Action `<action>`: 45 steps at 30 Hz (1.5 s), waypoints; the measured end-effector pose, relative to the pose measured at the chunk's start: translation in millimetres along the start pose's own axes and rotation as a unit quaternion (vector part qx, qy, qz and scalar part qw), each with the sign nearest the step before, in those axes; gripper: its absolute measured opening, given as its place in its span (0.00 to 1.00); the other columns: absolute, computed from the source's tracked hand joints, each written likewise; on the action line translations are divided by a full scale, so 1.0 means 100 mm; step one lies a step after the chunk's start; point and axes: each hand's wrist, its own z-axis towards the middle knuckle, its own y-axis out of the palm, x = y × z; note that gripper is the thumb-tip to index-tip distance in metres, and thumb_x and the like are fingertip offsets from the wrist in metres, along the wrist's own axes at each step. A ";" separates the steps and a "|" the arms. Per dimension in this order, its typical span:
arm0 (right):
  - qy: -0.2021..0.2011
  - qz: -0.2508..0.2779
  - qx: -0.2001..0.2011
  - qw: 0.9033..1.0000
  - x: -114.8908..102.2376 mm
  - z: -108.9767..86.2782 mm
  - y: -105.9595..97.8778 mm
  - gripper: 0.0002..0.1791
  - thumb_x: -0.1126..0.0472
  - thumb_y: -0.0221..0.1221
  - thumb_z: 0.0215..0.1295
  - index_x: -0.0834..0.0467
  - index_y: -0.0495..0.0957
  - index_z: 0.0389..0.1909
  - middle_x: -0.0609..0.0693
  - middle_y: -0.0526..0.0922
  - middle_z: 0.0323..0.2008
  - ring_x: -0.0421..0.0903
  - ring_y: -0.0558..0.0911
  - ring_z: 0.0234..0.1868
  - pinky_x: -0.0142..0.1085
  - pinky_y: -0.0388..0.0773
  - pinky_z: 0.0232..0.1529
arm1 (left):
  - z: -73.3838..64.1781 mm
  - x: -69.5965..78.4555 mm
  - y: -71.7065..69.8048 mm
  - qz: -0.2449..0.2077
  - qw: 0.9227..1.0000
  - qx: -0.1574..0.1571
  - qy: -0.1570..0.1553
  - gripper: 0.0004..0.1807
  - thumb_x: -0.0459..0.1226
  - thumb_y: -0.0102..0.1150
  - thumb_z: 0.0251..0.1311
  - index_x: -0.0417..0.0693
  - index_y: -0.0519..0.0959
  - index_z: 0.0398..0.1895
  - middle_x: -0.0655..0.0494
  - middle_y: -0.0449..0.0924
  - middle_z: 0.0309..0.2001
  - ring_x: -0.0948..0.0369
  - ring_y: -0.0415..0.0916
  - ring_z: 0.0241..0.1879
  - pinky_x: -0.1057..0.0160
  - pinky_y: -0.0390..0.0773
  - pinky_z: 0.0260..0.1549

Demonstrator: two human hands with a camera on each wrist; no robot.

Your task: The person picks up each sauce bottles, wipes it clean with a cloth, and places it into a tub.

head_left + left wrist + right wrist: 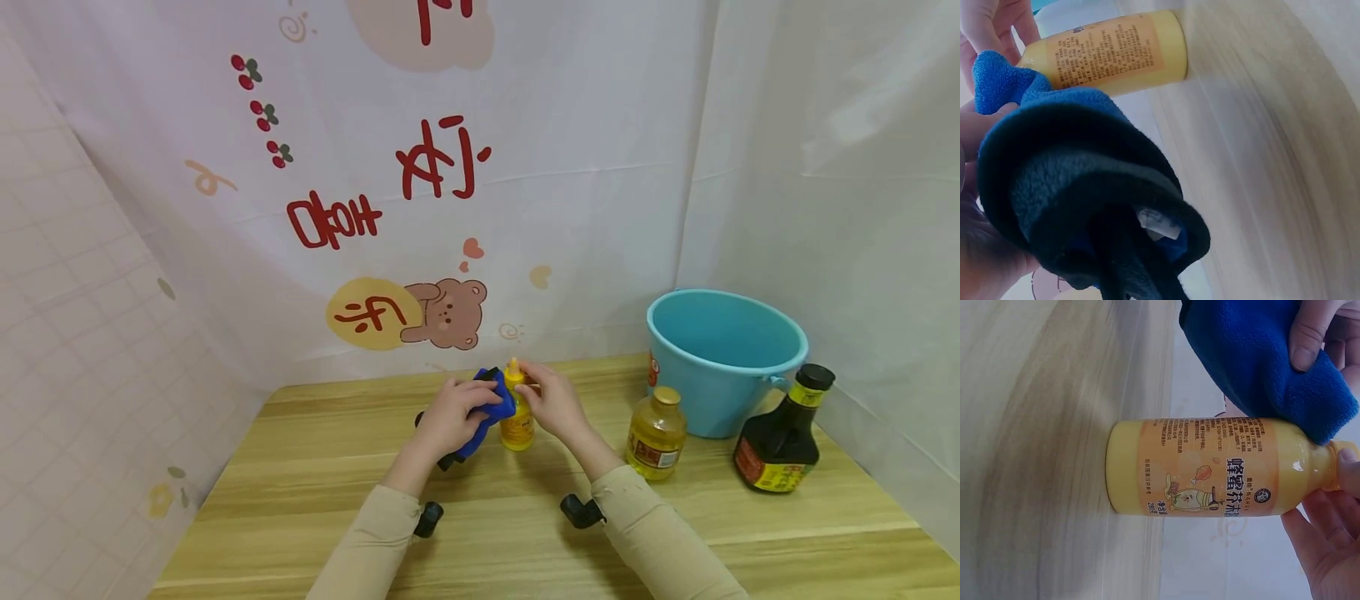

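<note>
A yellow squeeze bottle (517, 432) of honey mustard sauce with a pointed cap stands upright at the back middle of the table. My right hand (552, 402) grips it around the neck, thumb and fingers on either side, as the right wrist view shows. In my left hand (447, 417) is a blue cloth (491, 410) with black edging, bunched between thumb and fingers. One fold of the cloth (1254, 362) touches the bottle's upper side. Printed text covers the label (1107, 51) in the left wrist view, where the bunched cloth hides part of the left hand.
Right of the hands stands a squat glass bottle of yellow liquid (657, 437). A dark sauce bottle (780, 442) with a black cap is farther right. Behind them sits a light blue bucket (697, 387). A printed white curtain (585, 208) hangs at the wooden table's (322, 483) back edge.
</note>
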 end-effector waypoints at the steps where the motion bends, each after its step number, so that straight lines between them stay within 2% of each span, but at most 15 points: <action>1: 0.000 0.000 0.000 1.000 0.00 0.00 0.00 0.21 0.71 0.61 0.66 0.67 0.76 0.59 0.62 0.82 0.50 0.57 0.83 0.48 0.45 0.82 0.47 | -0.01 -0.01 0.00 0.000 1.000 -0.004 -0.001 0.14 0.28 0.66 0.60 0.53 0.86 0.46 0.55 0.81 0.58 0.49 0.74 0.53 0.51 0.75 0.51; 6: 0.006 0.006 -0.001 1.000 0.00 0.01 0.00 0.21 0.71 0.61 0.66 0.68 0.76 0.60 0.62 0.81 0.51 0.57 0.83 0.49 0.45 0.82 0.48 | -0.06 -0.04 0.02 0.001 1.000 -0.026 -0.009 0.15 0.27 0.66 0.59 0.53 0.87 0.46 0.55 0.81 0.58 0.49 0.74 0.54 0.50 0.74 0.53; 13: 0.005 0.006 0.002 1.000 0.01 0.00 0.00 0.21 0.71 0.61 0.65 0.68 0.76 0.60 0.63 0.81 0.51 0.58 0.83 0.49 0.44 0.82 0.47 | -0.19 -0.14 0.23 0.056 0.994 -0.094 0.031 0.14 0.27 0.68 0.57 0.52 0.87 0.44 0.54 0.83 0.53 0.53 0.78 0.53 0.51 0.74 0.52; 17: 0.004 -0.001 -0.001 1.000 0.01 0.00 0.01 0.21 0.71 0.62 0.66 0.67 0.76 0.60 0.62 0.82 0.51 0.57 0.83 0.49 0.44 0.82 0.47 | -0.23 -0.17 0.32 0.066 0.991 -0.116 0.032 0.15 0.26 0.68 0.55 0.52 0.88 0.43 0.56 0.84 0.51 0.56 0.78 0.53 0.53 0.74 0.51; 26: -0.002 0.013 0.000 1.000 0.00 0.02 0.00 0.21 0.72 0.61 0.65 0.67 0.76 0.60 0.63 0.81 0.51 0.58 0.83 0.49 0.46 0.82 0.47 | -0.20 -0.14 0.33 0.079 0.987 -0.134 0.028 0.15 0.26 0.69 0.54 0.54 0.88 0.41 0.60 0.85 0.47 0.57 0.79 0.50 0.59 0.74 0.45; 31: 0.003 0.019 -0.020 1.000 0.04 0.03 -0.01 0.22 0.72 0.59 0.67 0.67 0.75 0.62 0.63 0.80 0.53 0.58 0.82 0.51 0.46 0.81 0.49 | -0.20 -0.14 0.33 0.074 0.986 -0.148 0.021 0.15 0.27 0.69 0.56 0.54 0.88 0.42 0.62 0.85 0.47 0.60 0.79 0.51 0.60 0.73 0.46; 35: 0.003 0.036 -0.039 0.999 0.05 0.04 -0.04 0.22 0.72 0.58 0.68 0.68 0.74 0.62 0.63 0.79 0.54 0.59 0.81 0.52 0.47 0.80 0.51 | -0.22 -0.17 0.32 0.064 0.986 -0.151 0.021 0.15 0.27 0.68 0.56 0.53 0.88 0.44 0.59 0.85 0.49 0.60 0.78 0.53 0.57 0.72 0.50; 40: 0.010 0.052 -0.048 0.997 0.06 0.06 -0.05 0.22 0.70 0.61 0.67 0.67 0.75 0.61 0.62 0.80 0.53 0.58 0.81 0.51 0.50 0.79 0.52 | -0.25 -0.19 0.25 0.048 0.989 -0.139 0.018 0.15 0.27 0.67 0.57 0.51 0.87 0.45 0.56 0.84 0.52 0.57 0.78 0.55 0.49 0.71 0.57; 45: 0.005 0.005 -0.023 1.000 0.04 0.07 -0.01 0.22 0.63 0.67 0.62 0.63 0.79 0.56 0.56 0.82 0.47 0.54 0.81 0.48 0.50 0.79 0.51 | -0.24 -0.18 0.16 0.033 0.993 -0.112 0.008 0.15 0.27 0.67 0.58 0.50 0.86 0.47 0.53 0.82 0.55 0.55 0.77 0.57 0.45 0.69 0.60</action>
